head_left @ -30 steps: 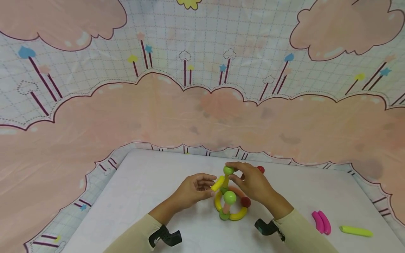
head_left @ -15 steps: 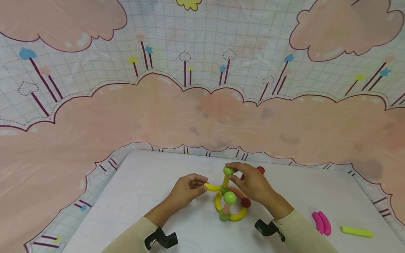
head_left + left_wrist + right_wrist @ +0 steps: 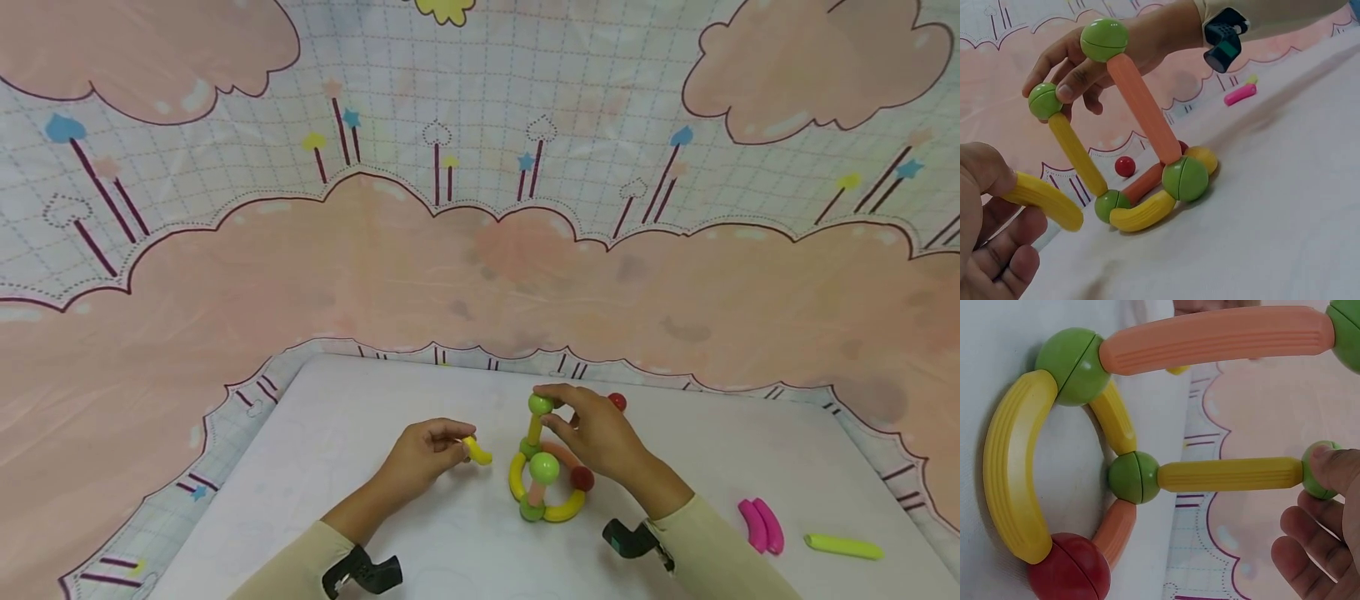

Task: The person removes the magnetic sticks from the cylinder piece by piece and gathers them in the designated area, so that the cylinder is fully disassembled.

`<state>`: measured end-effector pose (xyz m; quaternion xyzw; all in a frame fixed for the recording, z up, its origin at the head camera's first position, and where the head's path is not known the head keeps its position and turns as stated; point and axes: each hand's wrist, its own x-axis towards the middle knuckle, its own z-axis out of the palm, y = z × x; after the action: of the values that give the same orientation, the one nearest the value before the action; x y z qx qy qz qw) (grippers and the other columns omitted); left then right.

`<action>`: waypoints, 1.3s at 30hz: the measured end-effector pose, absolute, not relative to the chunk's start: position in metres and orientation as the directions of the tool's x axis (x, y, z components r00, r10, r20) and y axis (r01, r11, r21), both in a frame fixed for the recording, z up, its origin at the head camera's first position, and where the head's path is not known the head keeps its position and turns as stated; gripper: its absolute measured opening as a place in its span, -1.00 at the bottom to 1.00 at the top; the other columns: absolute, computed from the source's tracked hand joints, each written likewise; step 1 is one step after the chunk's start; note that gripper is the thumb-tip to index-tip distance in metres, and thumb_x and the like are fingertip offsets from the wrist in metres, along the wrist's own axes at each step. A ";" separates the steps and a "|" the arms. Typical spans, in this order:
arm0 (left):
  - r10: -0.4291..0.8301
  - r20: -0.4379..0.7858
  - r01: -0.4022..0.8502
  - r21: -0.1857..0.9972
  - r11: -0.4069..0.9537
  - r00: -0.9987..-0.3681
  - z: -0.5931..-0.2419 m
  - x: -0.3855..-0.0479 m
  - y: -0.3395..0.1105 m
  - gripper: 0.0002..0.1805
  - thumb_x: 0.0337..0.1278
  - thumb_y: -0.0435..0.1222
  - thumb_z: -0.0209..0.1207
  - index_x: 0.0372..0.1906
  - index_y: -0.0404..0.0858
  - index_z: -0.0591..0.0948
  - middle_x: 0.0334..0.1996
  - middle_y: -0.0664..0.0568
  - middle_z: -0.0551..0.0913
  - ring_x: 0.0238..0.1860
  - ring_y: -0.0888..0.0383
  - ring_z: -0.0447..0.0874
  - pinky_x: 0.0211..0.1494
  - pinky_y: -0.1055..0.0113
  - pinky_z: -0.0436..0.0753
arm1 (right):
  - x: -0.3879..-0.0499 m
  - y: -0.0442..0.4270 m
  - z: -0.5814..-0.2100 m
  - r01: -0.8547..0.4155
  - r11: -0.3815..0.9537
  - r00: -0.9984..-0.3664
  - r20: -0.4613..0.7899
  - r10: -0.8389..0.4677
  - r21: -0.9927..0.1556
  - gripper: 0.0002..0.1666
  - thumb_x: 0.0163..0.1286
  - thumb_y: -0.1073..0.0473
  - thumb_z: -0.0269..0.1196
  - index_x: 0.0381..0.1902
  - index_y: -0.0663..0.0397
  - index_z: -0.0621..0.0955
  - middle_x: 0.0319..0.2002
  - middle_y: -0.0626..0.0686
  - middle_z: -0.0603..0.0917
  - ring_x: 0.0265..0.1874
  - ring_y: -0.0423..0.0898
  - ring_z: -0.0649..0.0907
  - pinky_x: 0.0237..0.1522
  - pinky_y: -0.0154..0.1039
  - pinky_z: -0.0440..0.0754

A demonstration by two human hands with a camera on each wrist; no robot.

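My left hand [image 3: 422,457] pinches one end of a short curved yellow stick [image 3: 480,452], held clear of the toy frame to its left. A ring of curved yellow and orange sticks, joined by green balls and a red ball [image 3: 1072,570], lies on the table. Two straight-standing sticks rise from it: an orange stick [image 3: 1145,107] and a yellow stick [image 3: 1232,474], each topped by a green ball. With thumb and fingers my right hand [image 3: 603,429] grips the green ball [image 3: 540,403] on the yellow upright. The ring's far side is partly hidden in the head view.
A loose red ball [image 3: 617,402] lies behind the right hand. To the right on the white table [image 3: 300,517] are two pink curved sticks [image 3: 761,526] and a lime-green stick [image 3: 844,547]. A patterned cloth [image 3: 450,283] hangs behind.
The left hand has drawn back leftward with the yellow curved stick, which earlier reached the green ball at the yellow upright's base and is now apart from it. The right hand keeps its place.
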<state>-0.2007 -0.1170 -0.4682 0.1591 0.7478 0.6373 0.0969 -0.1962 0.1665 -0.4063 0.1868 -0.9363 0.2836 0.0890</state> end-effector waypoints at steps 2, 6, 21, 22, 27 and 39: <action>0.361 0.049 0.102 0.986 0.130 -0.931 -0.468 -0.199 -0.121 -0.70 0.29 -0.46 0.30 0.08 -0.46 0.66 -0.04 -0.14 0.72 -0.11 0.00 0.77 -0.07 0.37 0.69 | -0.196 0.167 -0.406 -0.397 0.769 -0.916 0.268 -0.298 -0.502 -0.45 0.32 0.15 0.47 0.26 -0.17 0.63 -0.03 -0.13 0.72 -0.42 -0.17 0.51 -0.41 -0.38 0.60; 0.355 0.028 0.081 0.988 0.133 -0.934 -0.468 -0.197 -0.129 -0.75 0.22 -0.46 0.33 -0.01 -0.43 0.68 -0.12 -0.15 0.76 -0.11 -0.02 0.77 -0.15 0.41 0.67 | -0.196 0.167 -0.406 -0.388 0.767 -0.920 0.261 -0.292 -0.511 -0.45 0.32 0.14 0.47 0.27 -0.17 0.63 -0.03 -0.13 0.72 -0.42 -0.17 0.52 -0.41 -0.37 0.60; 0.271 -0.023 0.062 0.952 0.301 -0.962 -0.473 -0.189 -0.167 -0.77 0.13 -0.40 0.41 -0.09 -0.32 0.74 -0.20 -0.05 0.78 -0.16 0.10 0.76 -0.22 0.40 0.66 | -0.198 0.170 -0.410 -0.426 0.739 -0.903 0.297 -0.310 -0.521 -0.45 0.32 0.17 0.47 0.26 -0.14 0.63 -0.03 -0.15 0.72 -0.42 -0.18 0.51 -0.40 -0.37 0.59; 0.270 -0.022 0.063 0.951 0.303 -0.963 -0.473 -0.188 -0.170 -0.77 0.14 -0.39 0.41 -0.09 -0.32 0.74 -0.21 -0.05 0.78 -0.16 0.10 0.76 -0.22 0.39 0.66 | -0.198 0.170 -0.410 -0.425 0.740 -0.903 0.298 -0.310 -0.521 -0.45 0.32 0.16 0.47 0.26 -0.14 0.63 -0.03 -0.15 0.72 -0.42 -0.18 0.51 -0.41 -0.37 0.59; 0.251 -0.032 0.062 0.932 0.357 -0.968 -0.474 -0.184 -0.183 -0.78 0.14 -0.36 0.42 -0.09 -0.29 0.75 -0.24 -0.01 0.78 -0.17 0.11 0.76 -0.22 0.38 0.67 | -0.197 0.170 -0.411 -0.435 0.739 -0.898 0.312 -0.311 -0.515 -0.45 0.30 0.18 0.48 0.25 -0.14 0.63 -0.04 -0.15 0.72 -0.42 -0.19 0.51 -0.41 -0.38 0.59; 0.087 -0.052 -0.009 0.898 0.439 -0.995 -0.474 -0.177 -0.212 -0.78 0.11 -0.42 0.42 -0.11 -0.26 0.76 -0.22 0.03 0.78 -0.14 0.13 0.75 -0.19 0.38 0.67 | -0.197 0.170 -0.411 -0.430 0.738 -0.900 0.307 -0.309 -0.520 -0.44 0.30 0.18 0.48 0.25 -0.15 0.63 -0.06 -0.16 0.72 -0.42 -0.20 0.51 -0.41 -0.38 0.59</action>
<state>-0.1774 -0.2122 -0.4742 0.0232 0.8470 0.5291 0.0452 -0.1971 0.1703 -0.4111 0.1993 -0.9267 0.3022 0.1007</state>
